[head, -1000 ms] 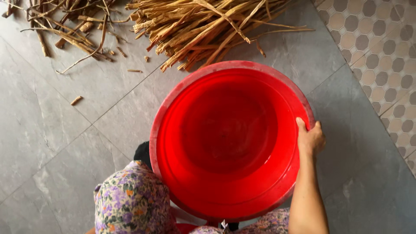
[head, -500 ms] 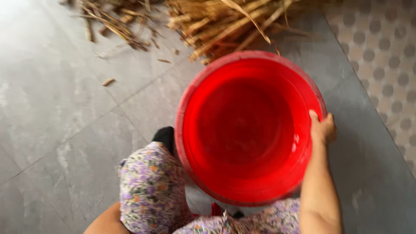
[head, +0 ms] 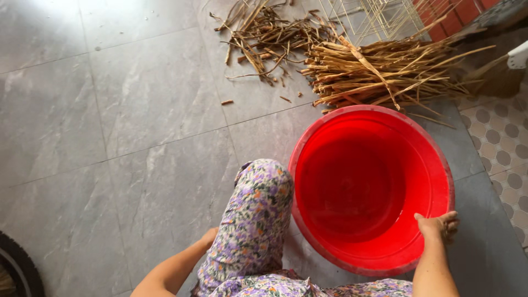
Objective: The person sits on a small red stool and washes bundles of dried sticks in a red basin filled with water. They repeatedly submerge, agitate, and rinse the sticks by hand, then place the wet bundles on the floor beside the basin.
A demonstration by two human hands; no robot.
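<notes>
Right hand (head: pixel 438 225): closed over the near right rim of the red plastic basin (head: pixel 352 187), thumb lying inside the wall, fingers wrapped over the lip and down the outer side. A one-handed rim grip of this kind suits steadying or carrying a light, broad vessel. Forearm runs straight up from the bottom edge of the view.

Left hand (head: pixel 209 237): hangs low beside the thigh, mostly hidden behind the floral trouser leg (head: pixel 254 220); whether it is spread or curled cannot be told, and it appears to hold nothing.

Red plastic basin: round, wide, deep, with a rolled rim. It sits just right of the raised knee, its left rim close against or touching the trouser leg, right of centre in the view. The inside looks glossy; whether it holds any water cannot be told. Whether its base rests on the floor is also unclear.

Floor (head: pixel 121 126): large grey stone-look tiles with thin joints; a band of patterned tiles (head: pixel 503 137) runs along the right side.

Dried stalks (head: pixel 385 71): a loose straw-coloured bundle lying on the floor just beyond the basin's far rim, with darker broken pieces (head: pixel 264 38) scattered to its left.

Wire rack (head: pixel 379 16): pale, thin-barred, at the top edge behind the stalks.

Dark tyre (head: pixel 19 269): curved edge, bottom left corner.
</notes>
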